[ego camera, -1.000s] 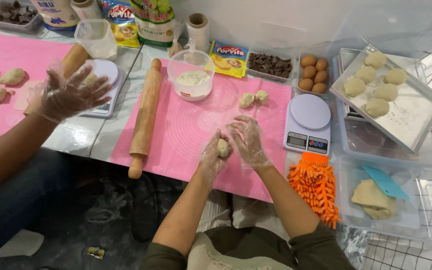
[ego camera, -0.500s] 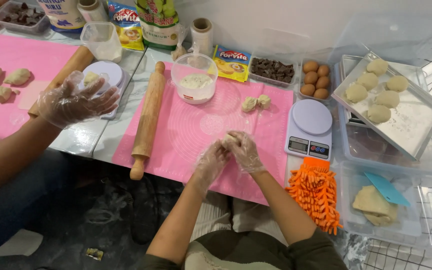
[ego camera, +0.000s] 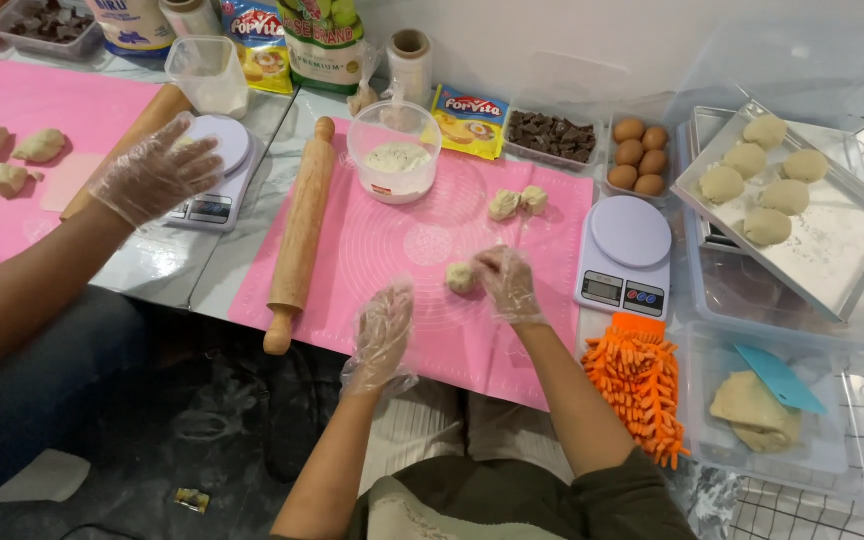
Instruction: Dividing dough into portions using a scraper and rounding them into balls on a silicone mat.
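Note:
My right hand (ego camera: pixel 507 283), in a clear plastic glove, rests its fingertips on a small dough ball (ego camera: pixel 460 277) lying on the pink silicone mat (ego camera: pixel 372 260). My left hand (ego camera: pixel 384 330), also gloved, hovers open over the mat's near edge, holding nothing. Two more dough pieces (ego camera: pixel 517 203) lie farther back on the mat. A wooden rolling pin (ego camera: pixel 300 233) lies along the mat's left side. A clear bowl of white flour (ego camera: pixel 395 153) stands at the mat's far edge.
Another person's gloved hand (ego camera: pixel 157 175) hovers over a white scale (ego camera: pixel 214 170) at left. A second scale (ego camera: pixel 627 252), orange mitt (ego camera: pixel 640 380), eggs (ego camera: pixel 640 155), chocolate tray (ego camera: pixel 550 135), metal tray (ego camera: pixel 832 250) of dough balls, and a tub holding dough and a blue scraper (ego camera: pixel 780 378) sit right.
My hands have parted: the dough ball went from between both palms down onto the mat under my right hand, and my left hand drew back toward me. The other person's hand shifted slightly.

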